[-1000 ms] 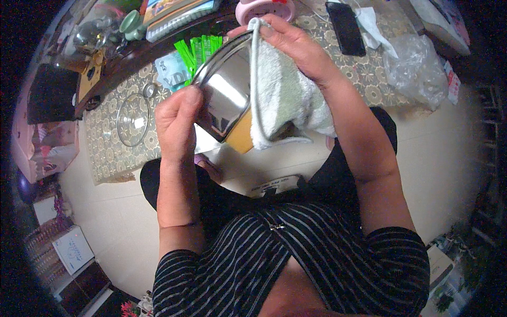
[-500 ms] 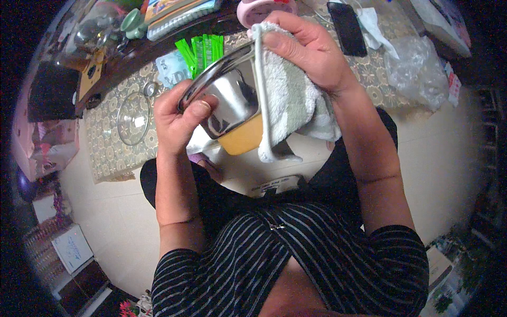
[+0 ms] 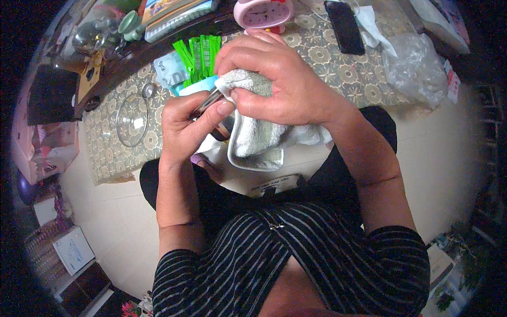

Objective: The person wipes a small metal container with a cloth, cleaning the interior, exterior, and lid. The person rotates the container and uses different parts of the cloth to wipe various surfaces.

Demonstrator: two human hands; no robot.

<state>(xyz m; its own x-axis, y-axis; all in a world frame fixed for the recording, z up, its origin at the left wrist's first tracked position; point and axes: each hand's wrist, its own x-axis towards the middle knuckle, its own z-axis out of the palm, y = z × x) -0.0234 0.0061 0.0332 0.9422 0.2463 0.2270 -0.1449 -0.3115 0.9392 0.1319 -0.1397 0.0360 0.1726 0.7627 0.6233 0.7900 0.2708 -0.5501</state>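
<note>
My left hand [image 3: 185, 124] is closed on the rim of a shiny metal bowl [image 3: 212, 99], its thumb laid along the edge. Only a sliver of that bowl shows; the rest is hidden behind my hands and a cloth. My right hand [image 3: 282, 79] pinches a pale grey-green and white towel [image 3: 259, 140] over the same rim, thumb on the near side and fingers over the far side. The two thumbs nearly meet. Below my right hand the towel hangs in loose folds.
On the patterned tablecloth [image 3: 108, 142] lie a clear glass lid [image 3: 148, 113], green stick packets [image 3: 203, 55] and a pale blue packet [image 3: 170, 70]. Farther back are a pink alarm clock [image 3: 264, 13], a black phone [image 3: 344, 27] and a crumpled clear plastic bag [image 3: 414, 68].
My right hand has slid left along the rim with the towel, close to my left thumb. The bowl has turned, so its inside and yellow outside are mostly out of sight.
</note>
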